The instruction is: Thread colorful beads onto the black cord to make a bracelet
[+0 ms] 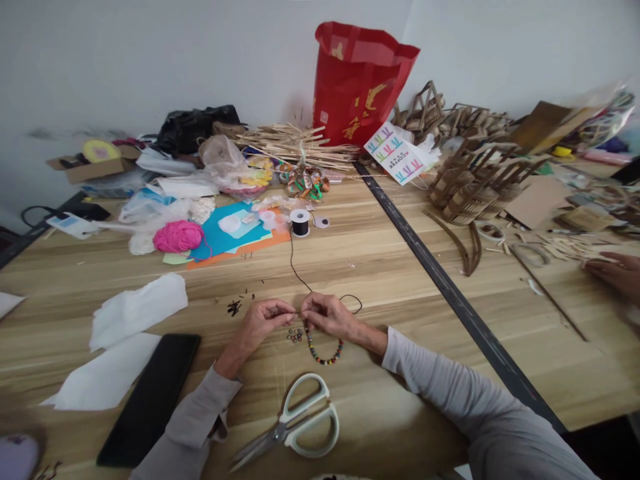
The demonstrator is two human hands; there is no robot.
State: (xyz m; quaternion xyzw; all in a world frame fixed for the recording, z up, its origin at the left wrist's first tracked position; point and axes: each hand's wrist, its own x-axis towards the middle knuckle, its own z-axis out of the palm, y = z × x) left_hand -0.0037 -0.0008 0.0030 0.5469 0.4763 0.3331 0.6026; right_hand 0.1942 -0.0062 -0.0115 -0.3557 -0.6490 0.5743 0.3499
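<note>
Near the middle of the front edge of the wooden surface (380, 267), the left hand (263, 321) and the right hand (327, 315) meet fingertip to fingertip, each pinched shut on the black cord (294, 267). The cord runs from their meeting point away toward the back edge, up to a black spool (300, 223) standing upright beside an orange sheet (240, 248). Below the right hand hangs a curved strand of coloured beads (324, 353), lying on the surface and strung on the same cord. A small cluster of loose beads (295, 335) sits just beside the strand, between the two hands. Tiny dark cord scraps (234, 307) lie near the left hand. Closer to the front edge, pale-handled scissors (295, 421) lie flat, blades closed and pointing toward the left front corner. Toward the left edge are white tissue sheets (135, 310) and a black phone (150, 397) lying flat. Pink yarn (178, 236) rests farther back on the left. A red bag (357, 80) stands upright at the back edge. Another person's hand (617, 273) rests at the right edge.
</note>
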